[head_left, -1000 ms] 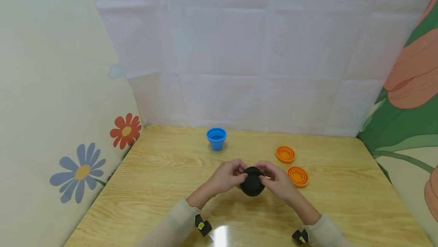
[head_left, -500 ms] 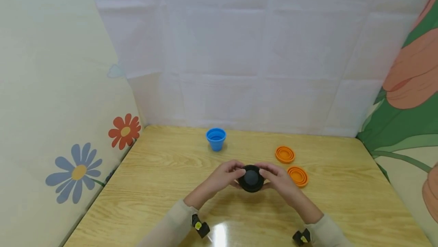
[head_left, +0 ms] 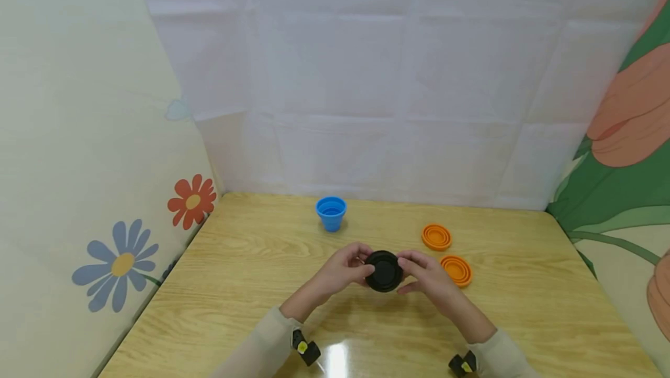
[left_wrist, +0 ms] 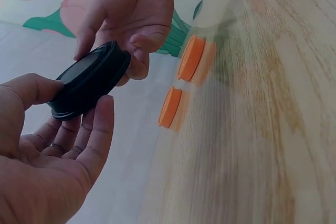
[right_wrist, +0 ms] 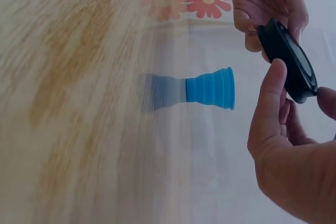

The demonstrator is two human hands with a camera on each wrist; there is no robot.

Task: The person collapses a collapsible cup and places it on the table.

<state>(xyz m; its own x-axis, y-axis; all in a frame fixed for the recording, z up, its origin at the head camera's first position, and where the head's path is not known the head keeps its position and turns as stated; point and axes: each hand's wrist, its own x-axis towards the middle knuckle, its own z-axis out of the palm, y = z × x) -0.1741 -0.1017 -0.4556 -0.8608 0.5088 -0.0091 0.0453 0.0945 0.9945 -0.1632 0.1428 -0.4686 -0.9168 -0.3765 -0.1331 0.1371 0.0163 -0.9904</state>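
A black collapsible cup (head_left: 384, 271), pressed flat into a thick ringed disc, is held above the table between both hands. My left hand (head_left: 342, 270) pinches its left side, thumb on the upper face and fingers beneath, as the left wrist view also shows. My right hand (head_left: 426, 276) holds the opposite rim with its fingertips; in the right wrist view its thumb meets the edge of the black cup (right_wrist: 289, 61). Behind the hands stands a blue collapsible cup (head_left: 331, 214), extended and upright. Right of the hands lie two flattened orange collapsible cups, one farther back (head_left: 437, 237) and one nearer (head_left: 456, 270).
The wooden table (head_left: 235, 267) reaches to a white cloth backdrop (head_left: 335, 75). Flower-printed panels flank it, the left panel (head_left: 104, 134) and the right panel (head_left: 628, 192). Small black devices sit at both wrists, such as the left wrist device (head_left: 306, 348).
The black cup has tilted between the hands, its face going from a bulging shape to flat rings. My right thumb has shifted from the face down toward the rim. The other cups stayed put.
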